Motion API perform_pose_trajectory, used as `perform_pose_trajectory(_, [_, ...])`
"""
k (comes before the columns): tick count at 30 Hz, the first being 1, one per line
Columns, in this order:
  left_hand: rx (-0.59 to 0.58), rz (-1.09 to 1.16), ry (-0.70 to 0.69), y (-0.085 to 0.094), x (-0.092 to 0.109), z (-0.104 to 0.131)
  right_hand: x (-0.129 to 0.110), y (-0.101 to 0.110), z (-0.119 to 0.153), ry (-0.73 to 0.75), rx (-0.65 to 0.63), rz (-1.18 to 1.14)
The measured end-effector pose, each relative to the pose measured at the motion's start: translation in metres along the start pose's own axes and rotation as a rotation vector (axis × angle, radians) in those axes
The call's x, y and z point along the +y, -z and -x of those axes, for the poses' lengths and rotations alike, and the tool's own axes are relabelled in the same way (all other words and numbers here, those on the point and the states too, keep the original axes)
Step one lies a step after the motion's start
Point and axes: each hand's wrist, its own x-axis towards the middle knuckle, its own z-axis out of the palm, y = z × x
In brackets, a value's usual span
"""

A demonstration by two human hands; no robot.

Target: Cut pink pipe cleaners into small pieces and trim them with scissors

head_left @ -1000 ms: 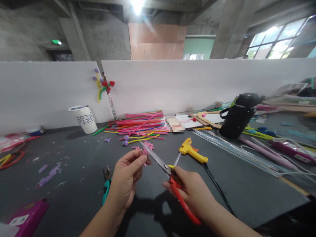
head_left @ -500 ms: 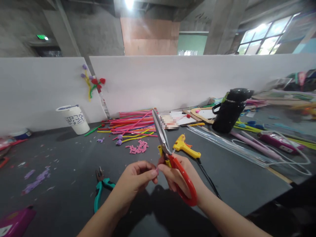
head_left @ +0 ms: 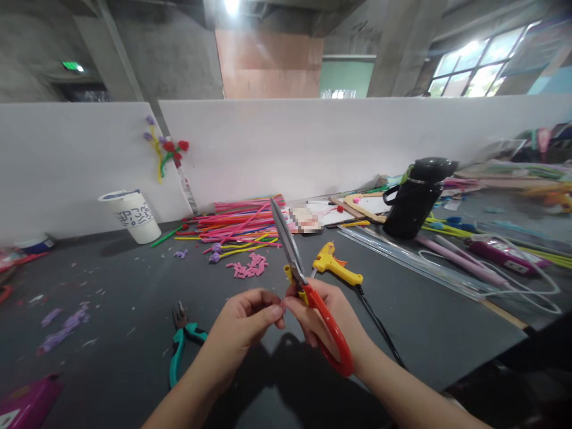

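Observation:
A pair of scissors with red handles [head_left: 331, 335] is gripped in my right hand [head_left: 328, 313], its metal blades [head_left: 286, 238] pointing up and away and looking closed. A bit of yellow [head_left: 288, 273] shows beside the blades; what it is I cannot tell. My left hand [head_left: 250, 319] pinches a tiny pink piece [head_left: 283, 305] between thumb and forefinger, mostly hidden by the fingertips. Both hands' fingertips meet above the dark table. Beyond them lies a pile of short pink cut pieces [head_left: 249, 266]. Pliers with teal handles [head_left: 179, 351] rest left of my left hand.
A yellow glue gun [head_left: 337, 265] lies behind my right hand, its black cord trailing forward. Farther back are a bundle of coloured pipe cleaners [head_left: 241, 221], a white cup [head_left: 134, 219] and a black jug [head_left: 413, 199]. Clear strips [head_left: 411, 259] lie to the right.
The scissors have tilted slightly, blade tips moving left. Both hands stay fingertip to fingertip; the whole view has shifted a little.

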Motion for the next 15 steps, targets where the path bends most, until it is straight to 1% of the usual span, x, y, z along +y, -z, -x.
perform_pose_trajectory(2, [0.069, 0.049, -0.053, 0.002, 0.001, 0.000, 0.000, 0.002, 0.001, 0.095, 0.022, 0.160])
perform_pose_trajectory(4, [0.155, 0.104, -0.128, 0.005, 0.003, 0.001, 0.002, 0.004, 0.002, 0.187, 0.036, 0.383])
perform_pose_trajectory(7, [0.243, 0.198, -0.203, 0.008, 0.007, 0.003, 0.007, 0.003, 0.005, 0.233, 0.011, 0.654])
perform_pose_trajectory(9, [0.256, 0.261, -0.227, 0.008, 0.008, 0.003, 0.010, 0.002, 0.007, 0.239, -0.011, 0.748])
perform_pose_trajectory(15, [0.190, 0.333, -0.268, 0.009, 0.005, 0.004, 0.017, 0.001, 0.012, 0.304, 0.030, 0.891])
